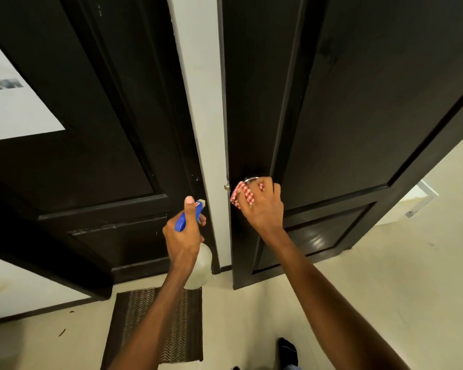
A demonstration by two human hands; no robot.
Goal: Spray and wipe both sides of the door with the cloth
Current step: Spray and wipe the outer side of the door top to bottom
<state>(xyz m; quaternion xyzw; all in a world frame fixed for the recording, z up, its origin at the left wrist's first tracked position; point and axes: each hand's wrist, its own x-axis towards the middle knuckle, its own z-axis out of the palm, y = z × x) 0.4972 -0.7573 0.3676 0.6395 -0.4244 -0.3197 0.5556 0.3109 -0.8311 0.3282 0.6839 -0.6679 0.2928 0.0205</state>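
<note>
Pale floor tiles [385, 276] run under me, with one patterned doormat [158, 324] nearest and one dark shoe [288, 349] at the bottom edge. I see two hands. My left hand [183, 233] grips one spray bottle [201, 263], thumb up along its blue trigger head [190, 214], nozzle toward the white wall strip [201, 102]. My right hand [262, 204] curls round one red-checked cloth [242, 192], pressing it on the metal knob [250, 179] of the open dark door [358, 102]. Beyond stand two dark doors; the left door [91, 116] carries one white sheet [8, 102].
</note>
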